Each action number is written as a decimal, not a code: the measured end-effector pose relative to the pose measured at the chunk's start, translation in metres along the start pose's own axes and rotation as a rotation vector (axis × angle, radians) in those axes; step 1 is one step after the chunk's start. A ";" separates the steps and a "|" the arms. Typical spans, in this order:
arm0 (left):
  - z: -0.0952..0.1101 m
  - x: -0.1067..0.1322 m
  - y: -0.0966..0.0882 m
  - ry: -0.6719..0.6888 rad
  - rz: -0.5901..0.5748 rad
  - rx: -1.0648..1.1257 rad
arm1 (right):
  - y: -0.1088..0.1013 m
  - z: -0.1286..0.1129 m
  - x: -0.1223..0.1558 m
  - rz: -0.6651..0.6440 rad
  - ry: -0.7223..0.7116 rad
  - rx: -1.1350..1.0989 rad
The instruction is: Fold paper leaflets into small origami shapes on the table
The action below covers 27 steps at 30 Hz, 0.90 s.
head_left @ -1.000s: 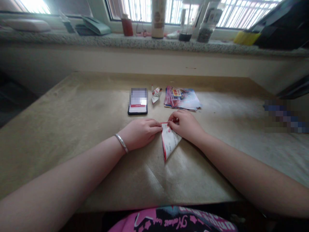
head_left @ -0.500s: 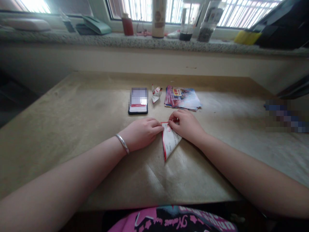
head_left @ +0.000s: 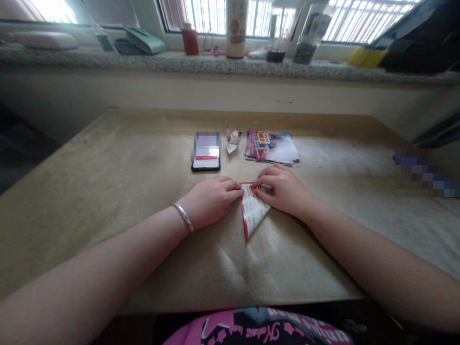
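Note:
A sheet of paper folded into a triangle (head_left: pixel 252 213), white with red edges and print, lies flat on the table with its point toward me. My left hand (head_left: pixel 215 200), with a silver bangle on the wrist, pinches its upper left corner between thumb and fingers. On the upper right part rests my right hand (head_left: pixel 282 188), fingers drawn together against the paper along its top edge. That hand covers the paper's right corner. Beyond the hands sits a small folded-paper figure (head_left: pixel 233 142), white and red.
Left of the paper figure lies a phone (head_left: pixel 206 167) with a blurred screen. To its right is a stack of colourful printed leaflets (head_left: pixel 275 146). Bottles, including a red one (head_left: pixel 189 40), line the stone windowsill (head_left: pixel 143 61) behind the table (head_left: pixel 108 191).
My right hand has slid slightly to the right along the paper's top edge, uncovering more red print. The left hand stays at its corner.

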<state>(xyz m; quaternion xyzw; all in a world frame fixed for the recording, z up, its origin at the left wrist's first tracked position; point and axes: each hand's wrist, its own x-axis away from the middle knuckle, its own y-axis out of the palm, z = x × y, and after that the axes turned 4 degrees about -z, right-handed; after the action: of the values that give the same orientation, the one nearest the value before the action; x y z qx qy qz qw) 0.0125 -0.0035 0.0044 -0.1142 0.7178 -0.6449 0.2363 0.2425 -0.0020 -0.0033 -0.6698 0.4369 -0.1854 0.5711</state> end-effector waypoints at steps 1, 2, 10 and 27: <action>0.000 0.000 0.000 -0.003 0.000 0.006 | -0.001 -0.001 0.001 -0.012 -0.005 0.009; 0.001 0.000 0.000 -0.007 -0.001 0.010 | -0.003 -0.001 0.002 -0.022 -0.005 0.011; 0.000 -0.001 0.001 -0.011 0.003 0.025 | -0.007 -0.004 0.006 -0.076 0.043 -0.019; 0.013 -0.006 -0.008 -0.114 -0.060 0.037 | -0.009 -0.005 0.005 -0.156 0.087 0.054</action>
<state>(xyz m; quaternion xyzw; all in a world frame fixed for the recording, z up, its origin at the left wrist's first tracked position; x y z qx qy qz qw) 0.0227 -0.0133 0.0129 -0.1679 0.6873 -0.6574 0.2593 0.2449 -0.0087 0.0053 -0.6774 0.4024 -0.2699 0.5535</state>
